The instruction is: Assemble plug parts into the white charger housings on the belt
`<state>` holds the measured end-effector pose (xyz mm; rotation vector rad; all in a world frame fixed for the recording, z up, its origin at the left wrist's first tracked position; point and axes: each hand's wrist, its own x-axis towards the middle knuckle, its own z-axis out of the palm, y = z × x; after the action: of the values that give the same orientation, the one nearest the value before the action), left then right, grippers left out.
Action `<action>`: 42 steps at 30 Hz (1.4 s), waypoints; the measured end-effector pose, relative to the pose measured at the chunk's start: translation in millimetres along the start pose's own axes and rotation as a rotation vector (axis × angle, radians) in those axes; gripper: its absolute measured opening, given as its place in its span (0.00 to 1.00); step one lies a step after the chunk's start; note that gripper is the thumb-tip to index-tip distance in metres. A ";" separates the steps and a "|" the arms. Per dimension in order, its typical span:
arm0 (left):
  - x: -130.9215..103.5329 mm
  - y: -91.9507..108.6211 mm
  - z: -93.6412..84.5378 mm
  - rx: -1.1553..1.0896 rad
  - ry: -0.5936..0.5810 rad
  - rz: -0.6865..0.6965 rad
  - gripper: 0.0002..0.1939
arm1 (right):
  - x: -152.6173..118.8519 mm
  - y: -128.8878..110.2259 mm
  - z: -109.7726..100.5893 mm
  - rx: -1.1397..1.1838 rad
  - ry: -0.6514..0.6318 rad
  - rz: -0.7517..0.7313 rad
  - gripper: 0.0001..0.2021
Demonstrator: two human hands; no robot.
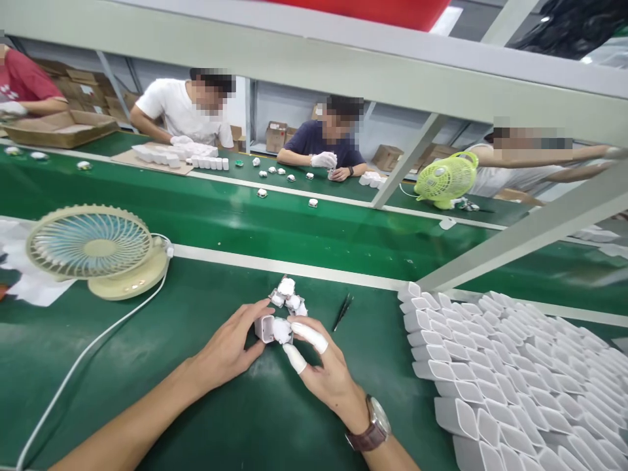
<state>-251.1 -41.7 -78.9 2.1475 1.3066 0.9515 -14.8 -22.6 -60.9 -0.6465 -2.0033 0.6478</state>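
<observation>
Near the middle of the green bench, my left hand grips a small white open-ended housing between thumb and fingers, its opening facing me. A small rounded white part is pinched in my right hand, close against the housing's right side. Whether the part has entered the housing cannot be made out. White covers wrap the right thumb and a finger, and a watch is on that wrist. Just beyond my fingers lies a cluster of similar white parts. Black tweezers rest to the right.
Rows of white housings fill the bench's right side. A cream fan with a white cable stands left. Beyond the bench's pale edge runs a green conveyor carrying white parts. Co-workers sit opposite; a slanted post stands right.
</observation>
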 end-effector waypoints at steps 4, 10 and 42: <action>0.2 1.6 -3.5 0.009 -0.020 0.023 0.42 | 0.2 -1.3 -3.0 -0.093 -0.048 -0.036 0.34; -0.7 0.0 -4.0 0.035 -0.022 0.037 0.44 | -1.0 -1.8 -4.3 -0.174 -0.082 -0.075 0.35; -3.5 -0.2 3.4 -0.065 -0.032 0.026 0.40 | 0.9 2.8 -6.4 -0.297 -0.164 -0.074 0.37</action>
<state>-249.8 -44.8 -82.4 2.1266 1.2195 0.9529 -9.1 -18.8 -59.4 -0.7085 -2.2894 0.3712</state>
